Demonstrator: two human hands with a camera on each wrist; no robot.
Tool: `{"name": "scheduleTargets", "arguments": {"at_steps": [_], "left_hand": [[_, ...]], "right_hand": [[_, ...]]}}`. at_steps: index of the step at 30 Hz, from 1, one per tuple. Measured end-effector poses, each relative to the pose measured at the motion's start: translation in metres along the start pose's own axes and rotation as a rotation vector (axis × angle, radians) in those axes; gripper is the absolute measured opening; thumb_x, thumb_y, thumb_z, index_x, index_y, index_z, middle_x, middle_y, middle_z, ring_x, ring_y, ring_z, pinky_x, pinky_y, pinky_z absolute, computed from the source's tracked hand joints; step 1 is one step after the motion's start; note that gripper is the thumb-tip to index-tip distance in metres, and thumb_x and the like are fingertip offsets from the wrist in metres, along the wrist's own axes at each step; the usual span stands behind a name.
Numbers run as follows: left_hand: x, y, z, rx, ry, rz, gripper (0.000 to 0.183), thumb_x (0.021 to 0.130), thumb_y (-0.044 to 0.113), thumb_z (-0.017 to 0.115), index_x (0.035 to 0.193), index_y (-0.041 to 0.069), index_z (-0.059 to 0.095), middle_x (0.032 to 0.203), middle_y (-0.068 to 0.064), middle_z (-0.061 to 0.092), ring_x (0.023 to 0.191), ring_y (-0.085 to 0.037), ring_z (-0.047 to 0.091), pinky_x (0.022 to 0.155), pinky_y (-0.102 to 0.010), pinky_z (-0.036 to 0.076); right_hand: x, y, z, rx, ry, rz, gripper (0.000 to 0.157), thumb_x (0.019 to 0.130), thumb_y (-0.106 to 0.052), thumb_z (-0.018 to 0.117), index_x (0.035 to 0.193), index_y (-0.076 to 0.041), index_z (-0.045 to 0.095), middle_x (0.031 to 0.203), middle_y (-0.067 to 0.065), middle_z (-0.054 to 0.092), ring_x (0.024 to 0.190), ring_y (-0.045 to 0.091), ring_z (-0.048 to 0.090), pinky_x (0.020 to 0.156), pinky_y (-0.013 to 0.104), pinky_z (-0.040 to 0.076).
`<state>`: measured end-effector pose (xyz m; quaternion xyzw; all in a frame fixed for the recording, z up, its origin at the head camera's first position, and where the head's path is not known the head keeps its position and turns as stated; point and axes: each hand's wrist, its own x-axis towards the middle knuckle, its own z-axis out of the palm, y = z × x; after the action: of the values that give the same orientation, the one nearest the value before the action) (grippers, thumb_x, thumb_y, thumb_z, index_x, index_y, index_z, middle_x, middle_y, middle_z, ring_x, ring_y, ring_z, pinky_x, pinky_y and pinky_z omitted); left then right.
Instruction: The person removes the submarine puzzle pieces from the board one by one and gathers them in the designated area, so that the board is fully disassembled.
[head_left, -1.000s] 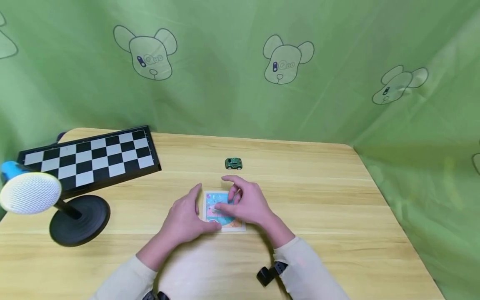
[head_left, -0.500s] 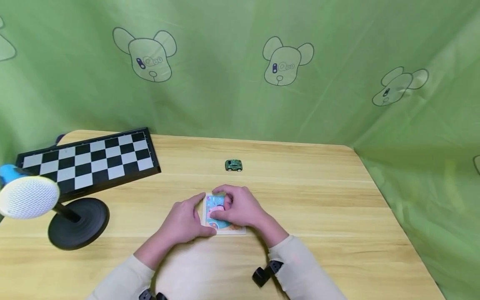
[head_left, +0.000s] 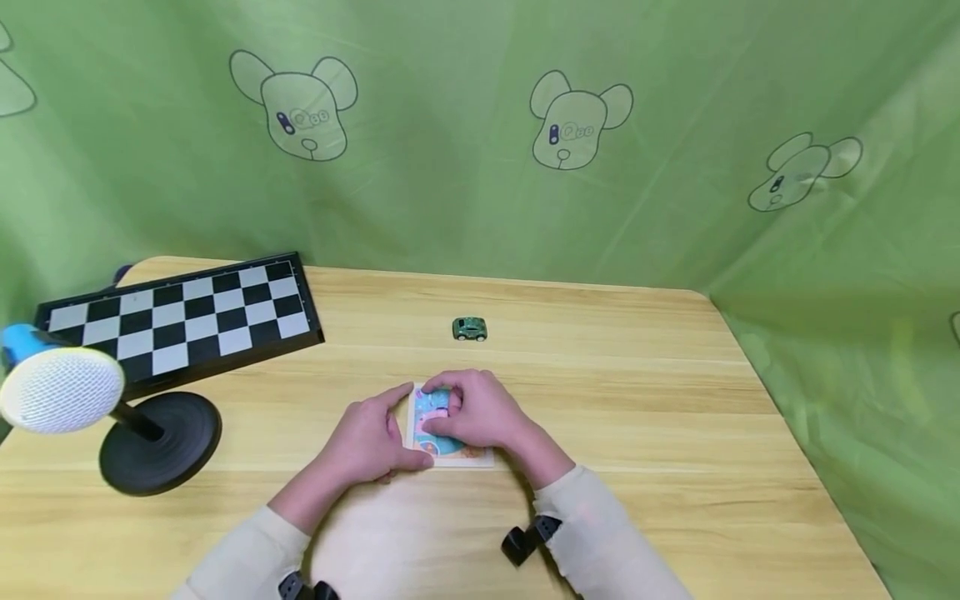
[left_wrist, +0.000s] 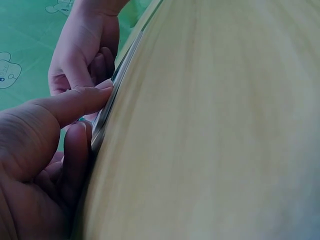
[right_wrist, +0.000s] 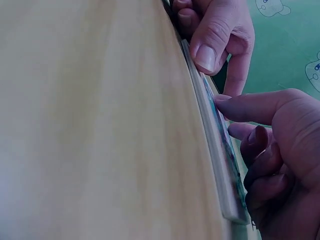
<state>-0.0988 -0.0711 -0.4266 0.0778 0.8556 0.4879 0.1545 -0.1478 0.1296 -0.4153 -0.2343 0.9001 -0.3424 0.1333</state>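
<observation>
A small flat picture board (head_left: 412,429) with a pale border and a blue, pink and orange picture lies on the wooden table. My left hand (head_left: 367,442) grips its left side, thumb at the near edge and index fingertip at the far left corner. Over the right part bends my right hand (head_left: 483,412), thumb tip on the picture and index fingertip near the far edge; I cannot tell whether they pinch anything. In the right wrist view, the board (right_wrist: 215,145) shows edge-on, with the right thumb (right_wrist: 250,107) touching its face. The right hand hides much of the picture.
A green toy car (head_left: 469,328) stands beyond the board. A black-and-white chessboard (head_left: 187,321) lies at the back left. In front of it is a round white lamp-like head (head_left: 62,390) on a black base (head_left: 161,442). A green curtain (head_left: 450,150) hangs behind the table.
My right hand has moved slightly left, its index finger coming down to the board's far edge. The left index fingertip has closed in on the far left corner. The last half second shows little movement.
</observation>
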Motion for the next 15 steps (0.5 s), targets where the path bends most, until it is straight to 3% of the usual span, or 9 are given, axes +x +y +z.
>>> {"name": "scheduleTargets", "arguments": {"at_steps": [5, 15], "left_hand": [[0.001, -0.0002, 0.0012, 0.005, 0.003, 0.002, 0.107, 0.064, 0.026, 0.096, 0.152, 0.004, 0.04, 0.062, -0.004, 0.058, 0.041, -0.019, 0.056, 0.042, -0.034, 0.044], [0.001, -0.0009, 0.0002, -0.001, 0.002, -0.008, 0.107, 0.064, 0.025, 0.096, 0.152, 0.005, 0.04, 0.063, -0.005, 0.058, 0.041, -0.02, 0.056, 0.041, -0.034, 0.044]], "right_hand": [[0.0026, -0.0013, 0.0016, 0.087, 0.005, 0.048, 0.04, 0.078, -0.017, 0.086, 0.114, -0.013, 0.071, 0.058, -0.001, 0.054, 0.047, 0.009, 0.05, 0.044, 0.025, 0.041], [0.0034, -0.0018, 0.0066, 0.226, 0.047, 0.099, 0.043, 0.076, -0.007, 0.087, 0.114, -0.011, 0.066, 0.059, -0.001, 0.044, 0.053, 0.011, 0.045, 0.053, 0.026, 0.04]]}}
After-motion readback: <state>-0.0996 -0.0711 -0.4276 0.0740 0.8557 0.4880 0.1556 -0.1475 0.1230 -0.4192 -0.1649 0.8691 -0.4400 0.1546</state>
